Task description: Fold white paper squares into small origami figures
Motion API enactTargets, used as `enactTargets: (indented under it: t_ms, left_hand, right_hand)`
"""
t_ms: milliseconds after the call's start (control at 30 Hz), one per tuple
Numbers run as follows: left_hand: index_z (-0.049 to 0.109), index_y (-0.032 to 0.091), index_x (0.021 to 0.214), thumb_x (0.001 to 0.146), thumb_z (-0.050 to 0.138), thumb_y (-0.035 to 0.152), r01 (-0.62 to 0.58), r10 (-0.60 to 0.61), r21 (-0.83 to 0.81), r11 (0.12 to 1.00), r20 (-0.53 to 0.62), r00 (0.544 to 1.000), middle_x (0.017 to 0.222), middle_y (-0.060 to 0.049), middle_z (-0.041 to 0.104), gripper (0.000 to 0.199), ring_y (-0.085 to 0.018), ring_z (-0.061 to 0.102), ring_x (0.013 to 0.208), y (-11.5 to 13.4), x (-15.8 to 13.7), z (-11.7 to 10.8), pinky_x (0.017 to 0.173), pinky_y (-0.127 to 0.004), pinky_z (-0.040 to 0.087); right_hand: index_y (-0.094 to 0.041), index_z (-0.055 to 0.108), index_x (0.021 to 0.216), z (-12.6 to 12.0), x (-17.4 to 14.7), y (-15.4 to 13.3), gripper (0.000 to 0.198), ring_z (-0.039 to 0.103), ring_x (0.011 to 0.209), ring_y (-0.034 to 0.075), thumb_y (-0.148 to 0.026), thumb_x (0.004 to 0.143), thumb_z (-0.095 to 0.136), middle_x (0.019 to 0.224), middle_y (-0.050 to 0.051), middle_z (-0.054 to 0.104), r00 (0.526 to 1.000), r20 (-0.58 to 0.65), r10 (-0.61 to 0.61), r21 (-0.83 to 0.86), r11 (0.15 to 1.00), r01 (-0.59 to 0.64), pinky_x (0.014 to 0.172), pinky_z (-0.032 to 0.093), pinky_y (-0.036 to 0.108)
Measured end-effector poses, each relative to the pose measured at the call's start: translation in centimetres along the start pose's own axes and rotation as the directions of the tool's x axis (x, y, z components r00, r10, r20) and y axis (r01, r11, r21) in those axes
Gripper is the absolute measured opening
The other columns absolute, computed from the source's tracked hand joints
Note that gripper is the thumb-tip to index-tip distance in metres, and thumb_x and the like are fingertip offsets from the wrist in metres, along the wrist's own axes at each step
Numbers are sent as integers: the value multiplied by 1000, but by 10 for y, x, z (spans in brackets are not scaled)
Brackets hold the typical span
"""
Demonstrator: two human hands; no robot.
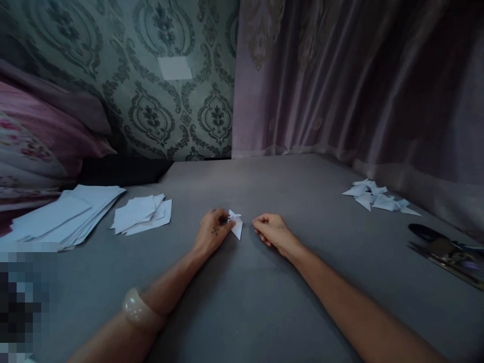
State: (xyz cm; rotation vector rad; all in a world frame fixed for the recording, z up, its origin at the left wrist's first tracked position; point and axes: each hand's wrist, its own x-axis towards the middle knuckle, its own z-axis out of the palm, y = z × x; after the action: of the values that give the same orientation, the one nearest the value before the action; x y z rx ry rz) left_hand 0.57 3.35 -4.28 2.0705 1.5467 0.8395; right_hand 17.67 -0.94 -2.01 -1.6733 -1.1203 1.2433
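Note:
My left hand (215,227) pinches a small white origami paper figure (237,228) between thumb and fingers, just above the grey surface. The figure has pointed ends, one pointing down towards me, and a narrow folded part at its top. Part of it is hidden behind my left thumb and fingers. To the right of the figure, a short gap away, my right hand (274,229) is closed with thumb and forefinger pressed together. Nothing shows between those fingertips.
On the left of the grey surface (242,312) lie a stack of large white sheets (75,214) and a pile of smaller paper pieces (141,214). Several folded paper figures (378,195) sit far right, near a dark blurred object (446,254). Curtains (302,91) hang behind.

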Motion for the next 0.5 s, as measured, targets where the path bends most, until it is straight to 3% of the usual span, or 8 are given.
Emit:
enactTargets:
  t_ms: [100, 200, 300, 367, 433, 500]
  left_hand:
    - [67, 14, 74, 76, 58, 32, 35, -37, 51, 998, 44, 998, 74, -4, 65, 20, -16, 58, 68, 5, -2, -2, 63, -26, 41]
    - [67, 13, 83, 76, 58, 39, 71, -68, -30, 997, 104, 992, 68, -2, 65, 29, -17, 60, 65, 14, -7, -1, 60, -26, 42]
    - [63, 13, 100, 74, 58, 29, 77, -55, -179, 981, 127, 990, 73, -3, 69, 32, -17, 63, 67, 19, -10, -1, 62, -26, 45]
    - [62, 13, 102, 73, 53, 19, 72, -56, -183, 981, 94, 994, 75, -4, 69, 31, -16, 63, 68, 16, -9, -3, 64, -26, 46]
    - [64, 13, 99, 71, 49, 11, 0, 2, -85, 996, 19, 1000, 82, -6, 69, 31, -18, 63, 75, 8, -5, -4, 70, -29, 47]
    - [66, 14, 97, 71, 46, 7, -142, 143, 26, 989, -22, 989, 96, -9, 68, 33, -20, 62, 89, -2, 1, -4, 82, -33, 45]
  right_hand:
    - [-16, 55, 68, 2, 2, 4, 10, 37, 34, 4, -18, 78, 54, 46, -7, 47, 998, -11, -65, -112, 992, 63, 33, 24, 17]
    - [-17, 58, 67, 2, 7, 10, 11, 41, 38, 6, -20, 77, 56, 47, -5, 50, 988, -31, -153, -244, 959, 141, 39, 30, 17]
    - [-17, 62, 71, -1, 10, 14, 9, 54, 54, 10, -21, 76, 56, 62, 1, 62, 954, -97, -283, -370, 900, 229, 51, 37, 20]
    - [-18, 65, 79, -3, 8, 16, 10, 58, 63, 13, -21, 78, 55, 71, 2, 66, 923, -124, -364, -466, 843, 270, 59, 40, 23]
    - [-20, 66, 87, -3, 5, 18, 13, 59, 69, 14, -22, 79, 56, 77, 2, 67, 901, -81, -427, -540, 778, 320, 64, 41, 24]
    - [-22, 66, 93, -3, 0, 19, 16, 59, 74, 14, -23, 79, 58, 85, 2, 66, 876, 24, -482, -592, 699, 401, 67, 41, 25]
